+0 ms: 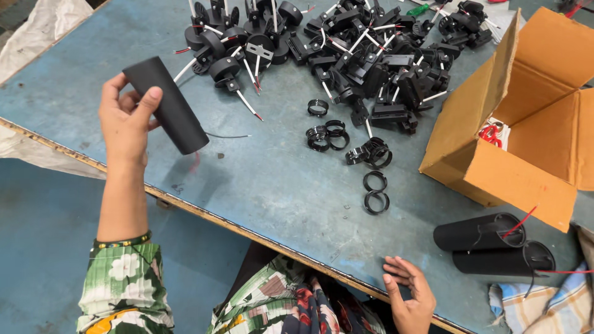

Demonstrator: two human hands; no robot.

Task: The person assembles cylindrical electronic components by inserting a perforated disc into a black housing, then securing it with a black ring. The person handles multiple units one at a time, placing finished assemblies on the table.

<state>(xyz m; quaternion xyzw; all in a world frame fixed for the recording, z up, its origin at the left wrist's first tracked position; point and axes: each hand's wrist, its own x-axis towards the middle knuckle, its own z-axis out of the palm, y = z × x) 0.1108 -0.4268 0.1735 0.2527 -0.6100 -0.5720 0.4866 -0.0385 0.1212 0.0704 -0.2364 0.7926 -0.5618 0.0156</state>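
My left hand is raised over the left part of the blue-grey table and grips a black cylindrical tube, tilted with its lower end pointing right. A thin wire trails from that end. My right hand rests open at the table's near edge, fingers loosely curled, holding nothing. It lies closest to two more black tubes with red and black wires, lying side by side on their sides at the lower right.
A heap of black plastic parts with red-and-white wires covers the far side. Several black rings lie loose mid-table. An open cardboard box stands at right. A checked cloth lies in the lower right corner.
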